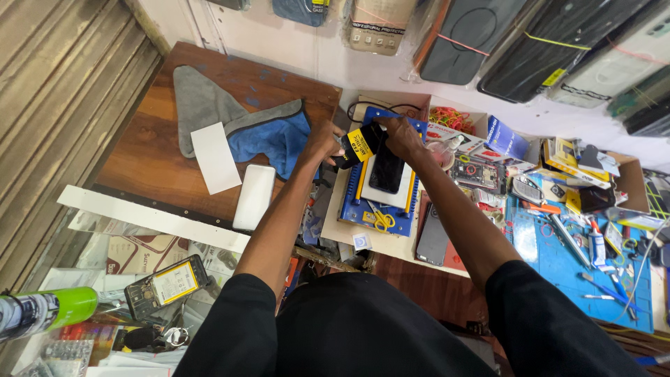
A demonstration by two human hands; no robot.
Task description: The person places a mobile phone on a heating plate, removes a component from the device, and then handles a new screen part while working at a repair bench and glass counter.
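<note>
The left hand (322,142) is closed around the lower end of a black brush with a yellow label (358,145), just above the centre of the frame. The right hand (401,135) is closed on the upper end of the same brush, so that the brush runs between both hands. The brush is held over the top of a dark phone (386,171). The phone lies on a white pad on a blue fixture plate (349,204), at the centre of the frame. Yellow-handled scissors (380,220) lie on the lower part of the plate.

Left of the plate, a grey and blue cloth (269,136) lies on the wooden tabletop (150,157). A white sheet (215,158) and a white rectangular block (254,197) lie beside the cloth. At the right of the frame, a blue mat (558,262) carries small tools. A green spray can (45,311) is at the lower left edge.
</note>
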